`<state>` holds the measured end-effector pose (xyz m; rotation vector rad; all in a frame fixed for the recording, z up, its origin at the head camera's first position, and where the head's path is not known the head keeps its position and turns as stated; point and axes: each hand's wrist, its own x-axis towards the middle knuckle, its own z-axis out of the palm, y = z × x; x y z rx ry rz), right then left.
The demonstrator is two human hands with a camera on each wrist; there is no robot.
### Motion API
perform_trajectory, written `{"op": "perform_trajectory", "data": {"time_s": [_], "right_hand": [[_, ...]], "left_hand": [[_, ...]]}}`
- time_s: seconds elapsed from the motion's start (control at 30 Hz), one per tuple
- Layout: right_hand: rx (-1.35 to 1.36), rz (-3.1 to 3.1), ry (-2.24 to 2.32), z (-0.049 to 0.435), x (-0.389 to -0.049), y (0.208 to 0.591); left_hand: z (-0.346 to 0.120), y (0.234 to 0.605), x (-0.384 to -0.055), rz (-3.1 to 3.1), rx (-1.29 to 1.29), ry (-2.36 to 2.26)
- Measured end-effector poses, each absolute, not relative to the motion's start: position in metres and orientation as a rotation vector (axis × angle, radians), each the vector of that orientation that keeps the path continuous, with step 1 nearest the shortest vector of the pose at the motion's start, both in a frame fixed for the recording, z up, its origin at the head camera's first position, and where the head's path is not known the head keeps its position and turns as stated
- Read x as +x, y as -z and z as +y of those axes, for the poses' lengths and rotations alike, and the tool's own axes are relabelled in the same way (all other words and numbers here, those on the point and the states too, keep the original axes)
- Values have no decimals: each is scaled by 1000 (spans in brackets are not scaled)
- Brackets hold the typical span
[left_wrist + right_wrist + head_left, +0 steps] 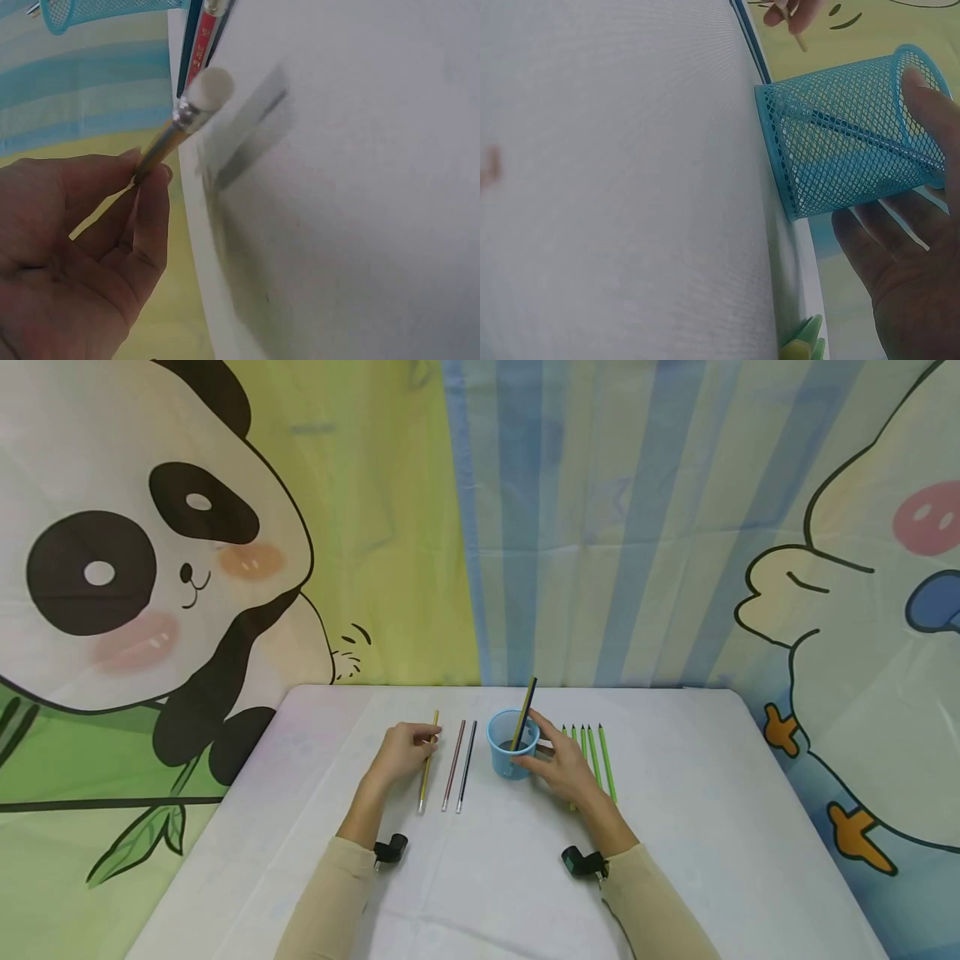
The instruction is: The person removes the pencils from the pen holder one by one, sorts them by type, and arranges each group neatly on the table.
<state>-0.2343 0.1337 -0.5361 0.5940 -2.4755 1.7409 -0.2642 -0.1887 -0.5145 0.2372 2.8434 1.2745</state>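
My left hand (406, 750) pinches a yellow pencil (424, 785) between thumb and fingertips, near its upper part. In the left wrist view, this pencil's white eraser end (210, 88) and silver band point away from the fingers. A red pencil (453, 766) and a dark pencil (467, 767) lie side by side just to its right. Thumb and fingers of my right hand (564, 766) hold the side and rim of a light-blue mesh pen holder (847, 142), which stands upright. Dark and yellow pencil lengths (525, 714) lean out of it; I cannot tell how many pencils they are.
Several green pencils (606, 764) lie in a row right of the pen holder, partly behind the right hand. Everything rests on a white-covered table (480, 885). A printed curtain (390, 527) hangs behind the far edge.
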Motion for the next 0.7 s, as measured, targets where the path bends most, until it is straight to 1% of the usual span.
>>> {"op": "perform_trajectory", "data": {"time_s": [0.3, 0.7], "right_hand": [[583, -2475, -1753, 133, -233, 536], [577, -2461, -1771, 131, -233, 537]], "left_hand": [[-184, 523, -267, 2888, 241, -1160], [-180, 527, -271, 2896, 182, -1092]]}}
